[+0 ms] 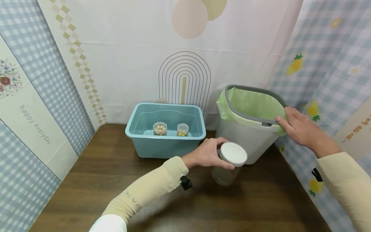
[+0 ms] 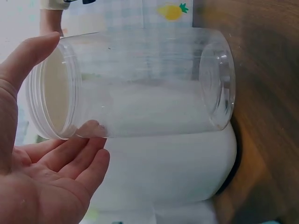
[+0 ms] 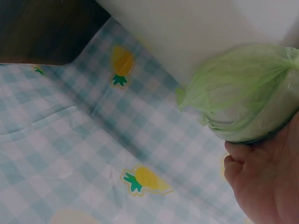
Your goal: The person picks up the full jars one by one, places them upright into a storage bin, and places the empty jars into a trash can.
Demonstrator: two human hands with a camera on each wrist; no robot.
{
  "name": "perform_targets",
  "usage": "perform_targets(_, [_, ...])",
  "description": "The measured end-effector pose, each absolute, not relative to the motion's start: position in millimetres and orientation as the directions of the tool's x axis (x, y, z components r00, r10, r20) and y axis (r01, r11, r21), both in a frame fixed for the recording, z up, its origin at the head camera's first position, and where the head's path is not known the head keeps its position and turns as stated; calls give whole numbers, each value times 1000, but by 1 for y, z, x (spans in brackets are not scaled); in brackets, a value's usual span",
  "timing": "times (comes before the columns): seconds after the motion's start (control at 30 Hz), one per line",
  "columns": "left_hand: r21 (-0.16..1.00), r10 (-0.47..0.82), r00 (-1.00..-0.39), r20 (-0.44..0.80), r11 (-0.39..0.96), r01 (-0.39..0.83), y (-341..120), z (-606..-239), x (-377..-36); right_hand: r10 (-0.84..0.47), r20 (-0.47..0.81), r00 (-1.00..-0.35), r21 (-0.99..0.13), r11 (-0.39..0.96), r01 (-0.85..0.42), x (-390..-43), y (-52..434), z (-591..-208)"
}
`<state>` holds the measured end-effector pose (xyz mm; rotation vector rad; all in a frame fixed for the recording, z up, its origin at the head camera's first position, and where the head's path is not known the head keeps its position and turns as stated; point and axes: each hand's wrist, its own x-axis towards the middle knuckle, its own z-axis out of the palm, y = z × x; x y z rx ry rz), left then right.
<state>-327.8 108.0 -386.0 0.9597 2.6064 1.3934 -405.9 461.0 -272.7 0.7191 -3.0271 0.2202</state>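
Note:
My left hand (image 1: 223, 153) grips a clear plastic jar (image 1: 226, 170) just under its white lid (image 1: 233, 153), thumb on one side and fingers on the other. In the left wrist view the jar (image 2: 140, 84) looks empty, and the left hand (image 2: 60, 95) curls round its lid end. The jar is low over the brown table (image 1: 116, 193), right in front of a white bin (image 1: 246, 137). My right hand (image 1: 282, 124) holds the bin's grey rim (image 1: 246, 111) at its near right corner, over the green liner (image 3: 243, 88). The right hand (image 3: 261, 177) shows at the frame's lower right.
A light blue tub (image 1: 166, 137) stands at the back of the table, left of the bin, with two small clear cups (image 1: 160, 129) (image 1: 182, 129) of pale pieces inside. Patterned cloth walls (image 1: 333, 64) close in the table on three sides.

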Motion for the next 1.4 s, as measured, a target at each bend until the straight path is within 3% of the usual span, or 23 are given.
perform_targets(0.17, [760,534,-809,246,412,503,95,-370,-321,-453,97,-886,-86,883,-460,-408,458,-273])
perform_targets(0.73, [783,501,-821,273,380,493,72,-316,-315,-431,20,-902,-116,895,-430,-406,460,-271])
perform_targets(1.4, [757,487,-821,299,403,515,61,-227,-342,-423,32,-906,-105,900,-424,-406,458,-272])
